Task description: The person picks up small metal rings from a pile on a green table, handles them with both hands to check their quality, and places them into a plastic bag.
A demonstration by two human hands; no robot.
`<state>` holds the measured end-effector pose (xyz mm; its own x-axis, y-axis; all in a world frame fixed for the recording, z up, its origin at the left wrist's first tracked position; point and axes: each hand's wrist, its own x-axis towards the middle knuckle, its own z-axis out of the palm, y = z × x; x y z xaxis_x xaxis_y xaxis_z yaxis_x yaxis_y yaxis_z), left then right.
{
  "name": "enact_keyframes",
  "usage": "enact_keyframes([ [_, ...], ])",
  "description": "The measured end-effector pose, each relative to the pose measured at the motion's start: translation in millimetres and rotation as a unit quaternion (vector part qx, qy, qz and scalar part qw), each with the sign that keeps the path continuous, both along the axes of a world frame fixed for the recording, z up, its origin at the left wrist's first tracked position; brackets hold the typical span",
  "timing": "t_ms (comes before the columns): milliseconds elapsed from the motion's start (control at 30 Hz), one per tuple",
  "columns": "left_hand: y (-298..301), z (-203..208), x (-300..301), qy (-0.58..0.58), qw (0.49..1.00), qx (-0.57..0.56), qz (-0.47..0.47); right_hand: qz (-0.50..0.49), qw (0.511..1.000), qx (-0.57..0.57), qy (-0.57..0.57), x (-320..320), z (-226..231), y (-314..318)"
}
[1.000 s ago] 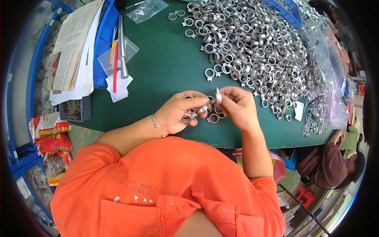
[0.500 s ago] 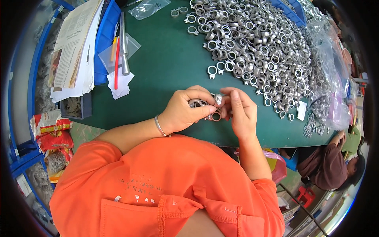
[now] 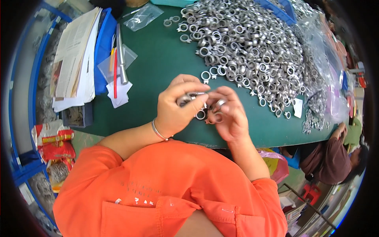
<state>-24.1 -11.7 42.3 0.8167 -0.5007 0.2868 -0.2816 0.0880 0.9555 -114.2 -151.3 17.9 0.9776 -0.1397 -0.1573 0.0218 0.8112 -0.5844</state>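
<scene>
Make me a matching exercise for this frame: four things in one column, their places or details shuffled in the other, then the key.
Things
1. Left hand
2. Heap of metal rings
3. Red stick
4. Newspaper

Places or details
A. Lower end over white paper slips
B. On top of white sheets, left of the blue bin
C. Metal bangle around the wrist
D. Spread over the right part of the green table

Right pairs
1-C, 2-D, 3-A, 4-B
</scene>
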Motion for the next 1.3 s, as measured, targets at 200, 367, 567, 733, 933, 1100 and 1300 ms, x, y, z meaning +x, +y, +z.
enact_keyframes([
  [200,-30,12,-5,-0.376,0.906,0.141,-0.135,-0.02,0.977,0.192,0.091,16,27,14],
  [367,-57,11,-19,-0.411,0.902,0.059,-0.12,-0.188,0.941,0.226,0.168,-16,17,3],
  [567,-46,8,5,-0.309,0.941,0.022,-0.132,-0.327,0.903,0.268,-0.071,-163,-4,-61],
  [733,-30,-17,10,-0.121,0.984,0.073,-0.105,-0.622,0.722,0.216,0.214,-304,-104,-101],
  [933,-17,0,17,-0.064,0.925,0.334,-0.168,-0.572,0.614,0.191,0.509,-367,-209,-102],
  [1100,0,-13,11,-0.243,0.87,0.383,-0.194,-0.637,0.385,-0.461,0.483,-289,-133,-130],
  [1300,-33,-35,5,-0.238,0.903,0.299,-0.198,-0.174,0.564,-0.807,-0.002,-100,4,-72],
])
